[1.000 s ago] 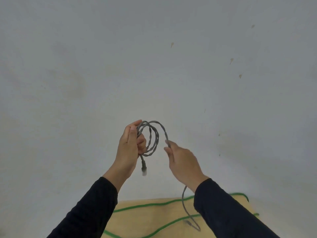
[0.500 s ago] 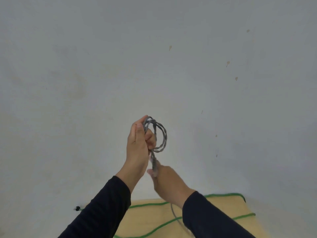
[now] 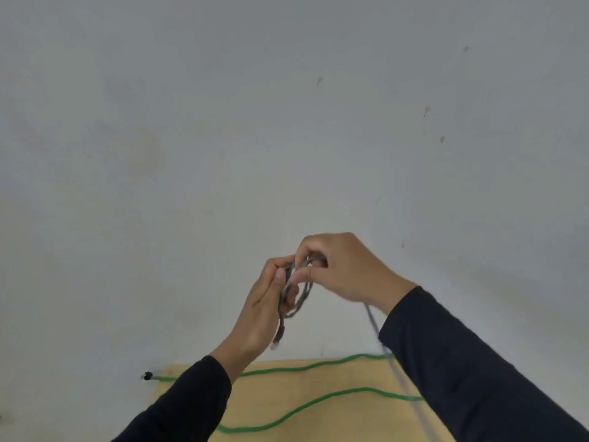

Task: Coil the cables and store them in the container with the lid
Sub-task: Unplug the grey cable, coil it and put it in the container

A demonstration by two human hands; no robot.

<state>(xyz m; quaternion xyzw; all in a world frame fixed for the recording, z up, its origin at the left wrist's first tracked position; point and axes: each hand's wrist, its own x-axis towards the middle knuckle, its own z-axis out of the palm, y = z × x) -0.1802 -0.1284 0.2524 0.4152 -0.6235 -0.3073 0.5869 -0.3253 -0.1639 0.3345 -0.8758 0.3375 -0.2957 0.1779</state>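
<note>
- Grey cable [image 3: 294, 291] wound in small loops, held up in the air in front of a plain grey wall [image 3: 223, 122], above the bench [image 3: 318, 397].
- One plug end [image 3: 276, 341] hanging down just below the loops.
- Left hand [image 3: 264, 311] upright, thumb and fingers curled round the loops: grip grasping the grey cable.
- Right hand [image 3: 347, 269] up at the top of the loops, knuckles up, fingertips pinching the strand there: grip grasping the grey cable too.
- Loose tail of the grey cable dropping from under the right hand, down past the black sleeve [image 3: 462, 362] to the bench.
- Half a second ago: right hand low, under the left one. Now raised and laid over the top of the coil, touching the left hand.
- Both hands now a bit more to the right.
- Green cable [image 3: 318, 400] lying in long wavy lines on the wooden bench, black tip [image 3: 147, 375] past the left edge.
- No words or labels readable anywhere.
</note>
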